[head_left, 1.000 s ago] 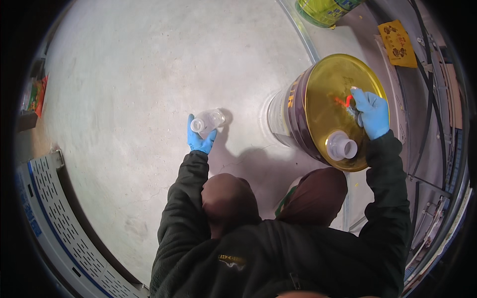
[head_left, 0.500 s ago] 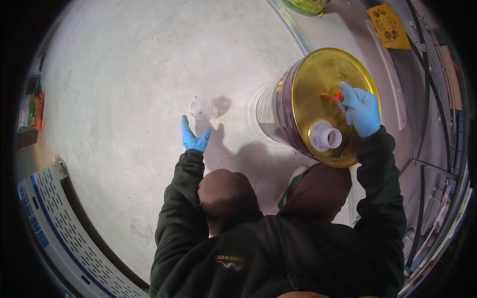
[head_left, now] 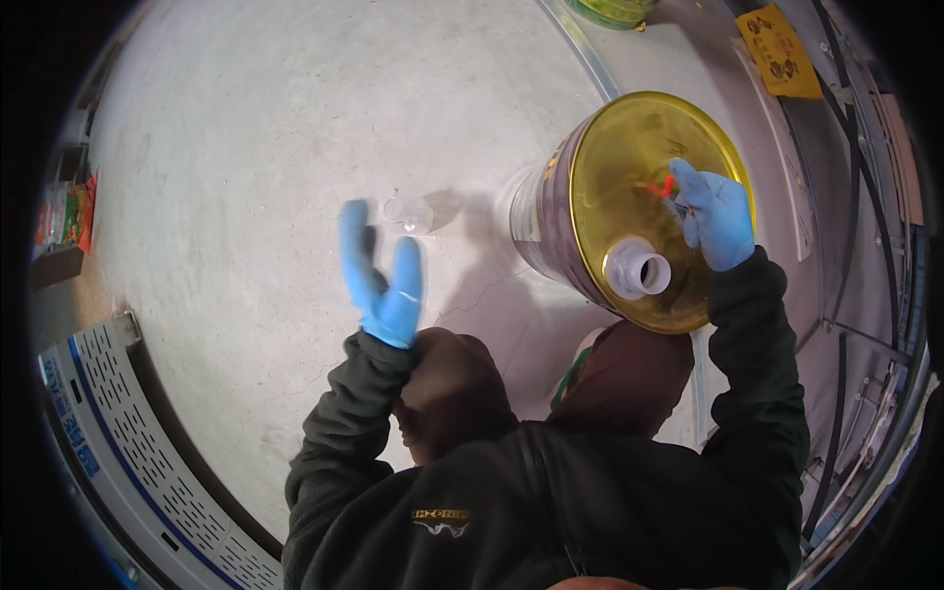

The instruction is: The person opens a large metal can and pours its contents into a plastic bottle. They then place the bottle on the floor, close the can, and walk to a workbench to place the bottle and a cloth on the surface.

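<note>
1 tilted yellow-lidded drum (head_left: 590,206) with 1 white spout (head_left: 639,273), gripped at 1 red tab (head_left: 661,186) by right hand (head_left: 716,216). Left hand (head_left: 382,275) open, fingers spread, empty, near 1 clear cup (head_left: 408,212) on concrete floor (head_left: 246,147).

The right hand (head_left: 716,211) covers part of the red handle (head_left: 661,186) on the yellow drum lid (head_left: 629,167), so its grip there cannot be made out. The left hand (head_left: 382,270) is motion-blurred, and the small clear cup (head_left: 408,212) beyond it is too faint to show any contents. At the far edge a green container (head_left: 612,10) is cut off.
</note>
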Available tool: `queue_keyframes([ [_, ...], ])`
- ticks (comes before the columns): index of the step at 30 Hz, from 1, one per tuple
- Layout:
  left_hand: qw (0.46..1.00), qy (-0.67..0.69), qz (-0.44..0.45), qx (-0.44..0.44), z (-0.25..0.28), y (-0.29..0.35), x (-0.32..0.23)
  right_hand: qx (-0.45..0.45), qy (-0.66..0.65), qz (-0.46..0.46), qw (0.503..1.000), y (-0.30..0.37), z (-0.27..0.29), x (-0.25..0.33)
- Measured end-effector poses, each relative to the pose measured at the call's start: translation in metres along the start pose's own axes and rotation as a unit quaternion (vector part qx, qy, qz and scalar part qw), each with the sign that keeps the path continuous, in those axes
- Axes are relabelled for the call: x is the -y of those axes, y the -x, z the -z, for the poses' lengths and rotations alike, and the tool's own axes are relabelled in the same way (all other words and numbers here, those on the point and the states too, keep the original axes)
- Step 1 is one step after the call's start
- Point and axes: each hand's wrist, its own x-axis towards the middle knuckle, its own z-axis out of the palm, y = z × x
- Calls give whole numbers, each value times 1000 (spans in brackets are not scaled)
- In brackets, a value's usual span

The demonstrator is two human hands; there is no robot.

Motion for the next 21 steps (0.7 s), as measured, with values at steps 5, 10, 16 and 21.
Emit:
queue_keyframes([
  [5, 910, 156, 31, 383, -93, 12, -58, -33, 21, -36, 999, 4, -4, 10],
  [10, 923, 286, 92, 239, -141, -3, -47, -15, -25, -35, 999, -2, -24, 23],
  [16, 906, 340, 113, 227, -105, -105, -17, 72, -148, -102, 981, -7, -77, 51],
  [21, 909, 344, 75, 224, -90, -149, -19, 91, -145, -112, 979, -13, -103, 66],
])
